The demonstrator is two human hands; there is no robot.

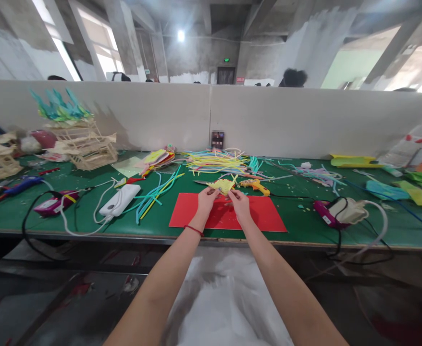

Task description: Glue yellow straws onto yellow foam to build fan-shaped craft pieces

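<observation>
Over the red board, my left hand and my right hand pinch a small yellow craft piece between thumbs and fingers, one at each side. Thin yellow strips stick up at its right end; its exact kind is too small to tell. Just behind my right hand lies a yellow hot glue gun with a black cord. A pointed grey metal tip pokes out left of the yellow piece; the rest of that tool is hidden. Behind it all spreads a heap of colourful fuzzy craft stems.
On the left are a white power strip, loose blue and yellow stems, a purple box with cables and wooden stick frames. To the right stand another purple box and coloured scraps. A white partition closes the back.
</observation>
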